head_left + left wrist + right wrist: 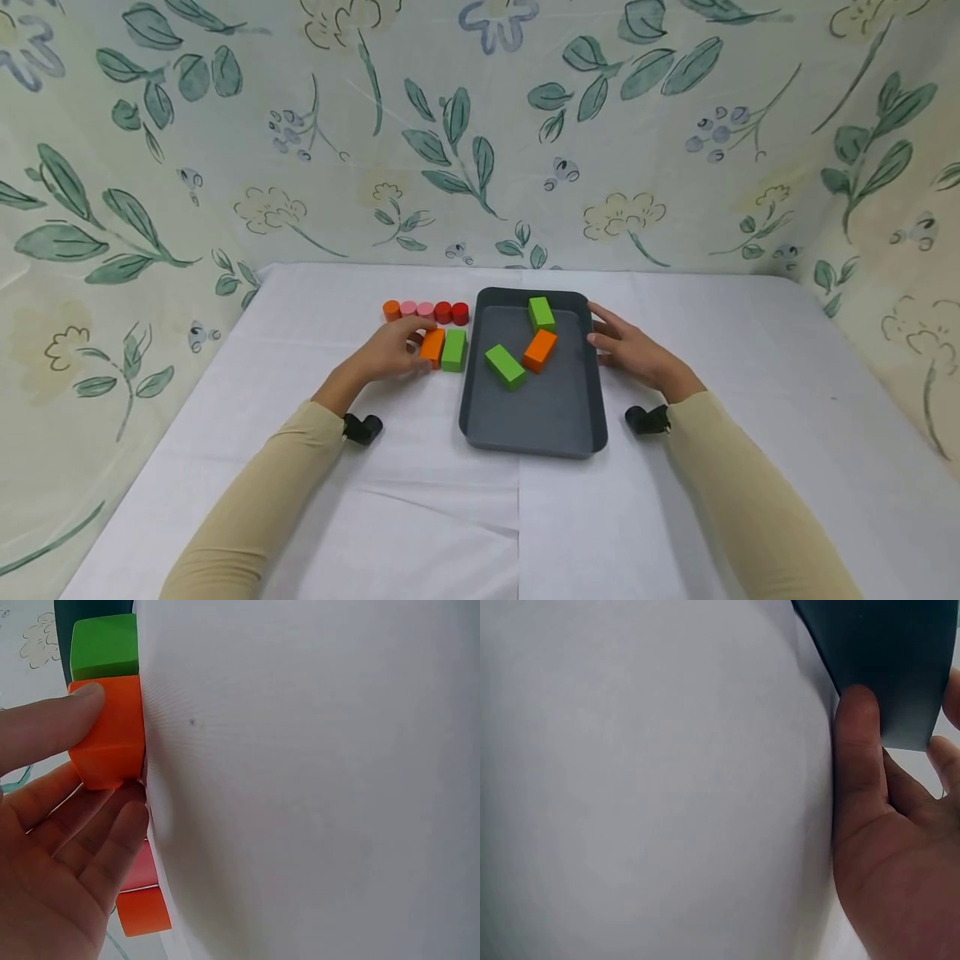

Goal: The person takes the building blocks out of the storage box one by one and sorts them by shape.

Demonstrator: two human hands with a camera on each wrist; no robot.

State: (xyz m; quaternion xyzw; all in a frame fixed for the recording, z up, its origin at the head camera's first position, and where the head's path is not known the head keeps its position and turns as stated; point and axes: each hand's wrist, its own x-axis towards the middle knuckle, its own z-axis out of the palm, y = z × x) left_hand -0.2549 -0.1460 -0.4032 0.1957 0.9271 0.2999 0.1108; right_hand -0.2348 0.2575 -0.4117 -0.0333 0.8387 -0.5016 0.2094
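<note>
My left hand [388, 350] pinches an orange rectangular block [432, 348] on the table, left of a grey tray. In the left wrist view the thumb lies on the orange block [116, 724], with the fingers on its other side. Right beside it stands a green block [454, 350], close to the tray's left wall. Inside the tray [536, 425] lie two green blocks [506, 367] and one orange block [540, 351]. With fairly straight fingers my right hand [633, 350] touches the tray's right side; the right wrist view shows its thumb against the dark wall [892, 667].
Behind the left hand stands a row of small cylinders: an orange one [392, 311], two pink ones [426, 311] and two red ones [460, 313]. A white cloth [420, 517] covers the table, and a floral curtain [480, 158] hangs along its back edge.
</note>
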